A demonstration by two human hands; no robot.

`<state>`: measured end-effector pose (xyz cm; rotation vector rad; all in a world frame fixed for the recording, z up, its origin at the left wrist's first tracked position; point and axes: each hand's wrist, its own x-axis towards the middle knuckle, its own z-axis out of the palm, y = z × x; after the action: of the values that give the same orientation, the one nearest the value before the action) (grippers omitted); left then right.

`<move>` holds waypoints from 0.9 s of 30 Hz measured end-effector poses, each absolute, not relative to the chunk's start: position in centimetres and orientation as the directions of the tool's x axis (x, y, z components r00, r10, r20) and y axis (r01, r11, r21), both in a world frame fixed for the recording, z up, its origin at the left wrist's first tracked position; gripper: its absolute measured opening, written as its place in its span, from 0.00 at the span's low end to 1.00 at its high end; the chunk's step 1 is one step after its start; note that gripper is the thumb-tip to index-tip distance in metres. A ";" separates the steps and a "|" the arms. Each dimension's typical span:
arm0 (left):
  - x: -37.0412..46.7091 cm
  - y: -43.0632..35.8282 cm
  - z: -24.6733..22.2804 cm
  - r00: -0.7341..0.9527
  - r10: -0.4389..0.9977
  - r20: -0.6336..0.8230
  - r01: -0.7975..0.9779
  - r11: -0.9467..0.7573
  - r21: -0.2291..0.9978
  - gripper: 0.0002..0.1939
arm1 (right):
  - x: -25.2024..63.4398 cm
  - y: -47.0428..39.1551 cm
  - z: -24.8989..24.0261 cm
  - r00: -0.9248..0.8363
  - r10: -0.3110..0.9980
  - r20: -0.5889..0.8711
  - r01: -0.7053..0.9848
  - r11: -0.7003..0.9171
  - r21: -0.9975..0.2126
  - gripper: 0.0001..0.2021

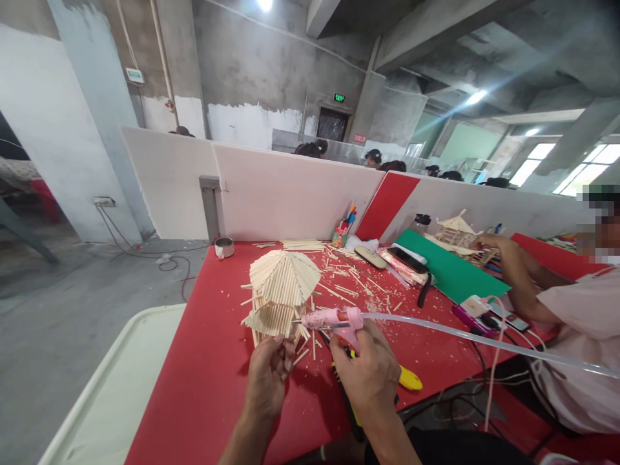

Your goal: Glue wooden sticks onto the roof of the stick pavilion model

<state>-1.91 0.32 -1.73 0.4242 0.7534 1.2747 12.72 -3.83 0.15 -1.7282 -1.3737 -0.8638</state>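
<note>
- Stick model (284,278): a small pavilion-like building of pale, round sticks, standing on the table in front of the person. The upper roof is a broad cone of sticks fanning from its apex; below it, a second roof panel curves inward, and stick ends project at both sides.
- Left hand (268,371): fingers bent at the lower front edge of the model; whether its grip pinches a stick cannot be told.
- Right hand (371,365): grip closed around the handle of a pink glue gun (332,318), its nozzle at the right end of the lower roof. A long translucent glue stick (460,332) extends rightward from its rear.
- Table (179,387): red, strewn with loose sticks (345,294) and chips; a cup (224,248), a pen holder (340,239) and a green board (450,268) lie farther back.
- Room: white partition (290,194) behind the table, a co-worker (576,342) in a pale top at right, partly painted concrete walls (276,71), grey floor (111,278).
</note>
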 end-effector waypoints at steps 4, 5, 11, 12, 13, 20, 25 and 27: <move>-1.9 0.3 -1.8 0.101 0.954 -0.282 -0.700 0.269 0.662 0.11 | 12.7 -3.8 0.2 0.186 0.463 0.867 0.980 -0.146 -0.132 0.11; -1.9 0.3 -1.8 0.098 0.953 -0.288 -0.703 0.271 0.658 0.11 | 12.7 -3.8 0.2 0.184 0.463 0.867 0.981 -0.145 -0.130 0.12; -1.9 0.3 -1.7 0.092 0.947 -0.308 -0.714 0.279 0.643 0.11 | 12.6 -3.7 0.4 0.183 0.453 0.873 0.982 -0.129 -0.138 0.11; -1.9 0.3 -1.6 0.091 0.947 -0.309 -0.714 0.279 0.642 0.11 | 12.6 -3.7 0.5 0.184 0.455 0.871 0.982 -0.129 -0.141 0.11; -1.9 0.3 -1.5 0.090 0.947 -0.307 -0.716 0.276 0.641 0.11 | 12.6 -3.7 0.5 0.185 0.457 0.870 0.982 -0.126 -0.142 0.11; -1.8 0.2 -1.3 0.087 0.947 -0.308 -0.712 0.275 0.646 0.11 | 12.6 -3.8 0.6 0.177 0.455 0.873 0.983 -0.127 -0.133 0.10; -1.8 0.3 -1.4 0.093 0.950 -0.297 -0.707 0.273 0.652 0.10 | 12.6 -3.7 0.6 0.169 0.453 0.875 0.984 -0.127 -0.124 0.10; -1.8 0.3 -1.5 0.088 0.948 -0.305 -0.712 0.274 0.647 0.10 | 12.6 -3.7 0.7 0.172 0.456 0.874 0.984 -0.126 -0.128 0.09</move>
<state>-1.83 0.30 -1.48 0.3744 0.7723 1.2792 12.57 -3.69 0.66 -1.6975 -1.3827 -0.8885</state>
